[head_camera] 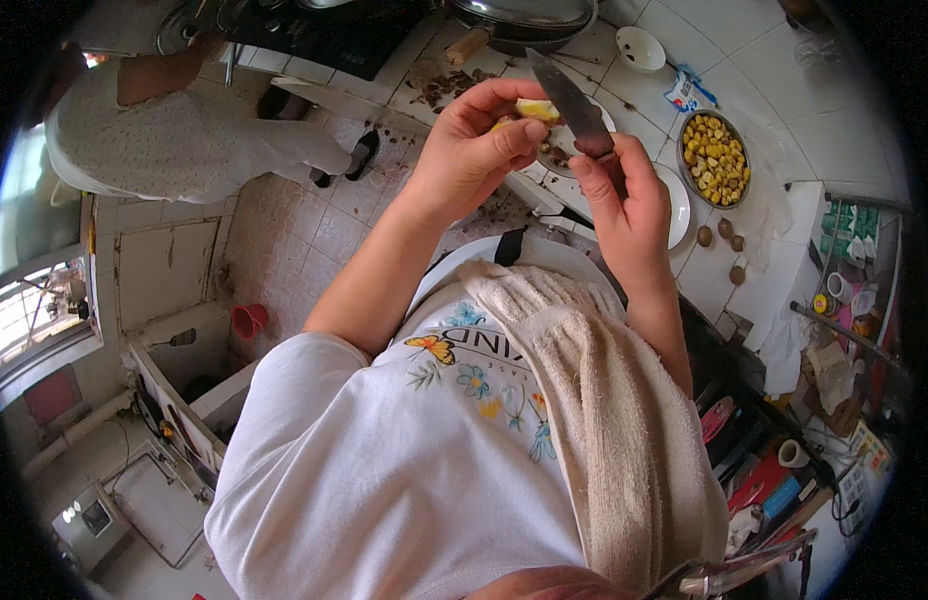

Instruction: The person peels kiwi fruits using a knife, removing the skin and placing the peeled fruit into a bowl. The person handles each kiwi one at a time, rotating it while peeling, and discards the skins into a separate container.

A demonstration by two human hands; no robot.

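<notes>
My left hand (486, 139) pinches a yellow-fleshed piece (537, 111), which looks like a partly peeled chestnut. Held in my right hand (625, 191) is a kitchen knife (570, 94), its blade pointing up and away, close beside the piece. Behind and below the hands, a plate (608, 120) with brown bits on it is partly hidden. A white plate (681, 214) shows to the right of my right hand. Farther right, a metal bowl (680, 156) is full of peeled yellow chestnuts (714, 159). Several brown unpeeled chestnuts (737, 275) lie on the tiles near it.
Brown shell scraps (453, 86) litter the tiled counter by a lidded pan (539, 30). A small white bowl (640, 49) and a blue-and-white packet (689, 90) sit at the back. Another person (164, 135) stands at the left. A red bucket (249, 321) is on the floor.
</notes>
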